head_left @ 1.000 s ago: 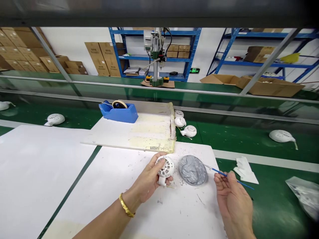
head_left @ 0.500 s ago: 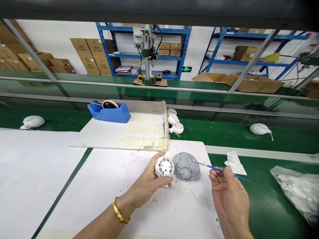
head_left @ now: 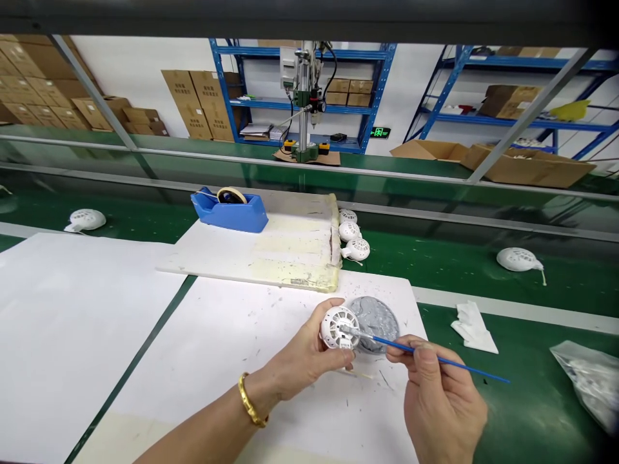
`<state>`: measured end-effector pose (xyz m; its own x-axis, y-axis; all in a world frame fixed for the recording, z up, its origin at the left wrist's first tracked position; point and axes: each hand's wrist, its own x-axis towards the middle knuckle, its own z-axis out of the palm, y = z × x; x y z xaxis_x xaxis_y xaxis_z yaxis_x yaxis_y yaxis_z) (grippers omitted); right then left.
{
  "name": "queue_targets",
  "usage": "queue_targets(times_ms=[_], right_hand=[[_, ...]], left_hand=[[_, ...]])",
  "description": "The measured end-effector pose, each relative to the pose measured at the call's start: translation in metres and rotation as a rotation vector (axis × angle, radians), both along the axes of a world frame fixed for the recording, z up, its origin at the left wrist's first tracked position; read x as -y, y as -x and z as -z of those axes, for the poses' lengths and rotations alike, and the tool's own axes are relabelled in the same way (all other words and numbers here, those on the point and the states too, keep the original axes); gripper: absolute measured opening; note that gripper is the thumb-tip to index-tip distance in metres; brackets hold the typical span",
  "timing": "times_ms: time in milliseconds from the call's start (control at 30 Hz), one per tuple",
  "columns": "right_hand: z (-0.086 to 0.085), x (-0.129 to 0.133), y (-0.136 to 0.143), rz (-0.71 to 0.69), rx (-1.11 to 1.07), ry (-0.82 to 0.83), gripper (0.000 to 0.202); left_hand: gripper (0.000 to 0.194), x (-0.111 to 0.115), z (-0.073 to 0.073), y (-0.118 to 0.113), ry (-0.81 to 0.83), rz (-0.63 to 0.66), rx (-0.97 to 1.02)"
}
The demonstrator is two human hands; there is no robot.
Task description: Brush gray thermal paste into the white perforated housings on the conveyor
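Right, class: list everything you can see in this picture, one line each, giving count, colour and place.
round vented part: 1, white, held in the left hand.
brush: 1, blue handle, in the right hand, tip on the held part.
paste dish: 1, grey, on the white board behind the held part.
white board: 1, white, under the hands.
loose vented parts: 3, white, grouped beside the taped board; 2 more lie apart on the belt.
tape dispenser: 1, blue, on the taped board.
green belt: 1, green, beyond the boards.
tissue: 1, white, right of the white board.
plastic bag: 1, clear, far right.
bracelet: 1, gold, left wrist.
left hand: 1.
right hand: 1.
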<state>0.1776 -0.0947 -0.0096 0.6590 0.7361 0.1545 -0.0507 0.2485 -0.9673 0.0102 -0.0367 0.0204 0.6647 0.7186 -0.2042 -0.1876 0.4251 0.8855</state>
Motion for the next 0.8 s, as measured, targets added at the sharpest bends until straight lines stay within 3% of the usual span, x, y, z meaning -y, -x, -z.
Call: queue_targets(times_ms=[233, 467, 633, 800], right_hand=[[0.003, 0.001, -0.002, -0.011, 0.191, -0.019, 0.014], [-0.017, 0.001, -0.004, -0.007, 0.474, -0.066, 0.009], [-0.026, 0.001, 0.003, 0.025, 0.4, -0.08, 0.014], [-0.025, -0.002, 0.005, 0.061, 0.062, -0.045, 0.019]], left_hand=[[0.067, 0.0, -0.001, 0.001, 0.004, -0.004, -0.004], [0.065, 0.0, 0.002, 0.003, -0.022, -0.021, -0.007], [0.067, 0.0, 0.003, 0.003, -0.012, -0.026, 0.004], [0.069, 0.0, 0.006, 0.003, 0.004, -0.05, 0.022]])
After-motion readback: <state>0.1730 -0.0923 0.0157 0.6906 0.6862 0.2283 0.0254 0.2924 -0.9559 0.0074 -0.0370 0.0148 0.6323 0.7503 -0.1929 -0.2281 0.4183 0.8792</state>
